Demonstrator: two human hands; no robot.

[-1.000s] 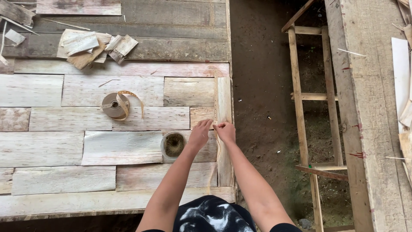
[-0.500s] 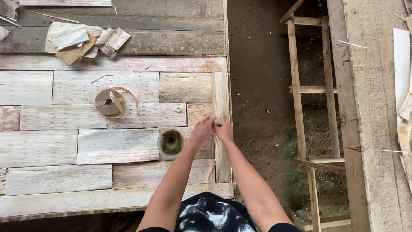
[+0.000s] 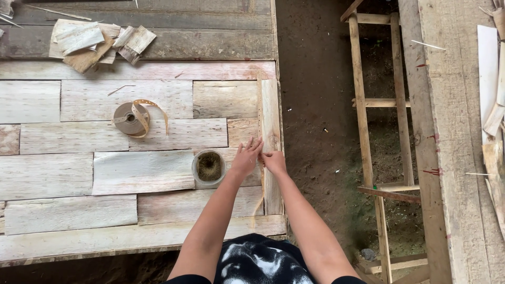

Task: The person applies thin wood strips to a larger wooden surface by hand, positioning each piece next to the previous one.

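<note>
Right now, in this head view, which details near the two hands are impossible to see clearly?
- Under the left hand and right hand: the fingers hide the spot they press on the thin perforated strip.
- Whether the right hand pinches anything: too small.
- Contents of the small round container: only a dark grainy mass shows.
- Lower end of the strip: partly hidden by the right forearm.
- Wooden frame: cut off by the bottom edge.

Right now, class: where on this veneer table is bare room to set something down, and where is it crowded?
Free: the sheets left of the tape roll and below the small bowl. Crowded: around the left hand and right hand at the edge strip, and the scrap pile.
</note>
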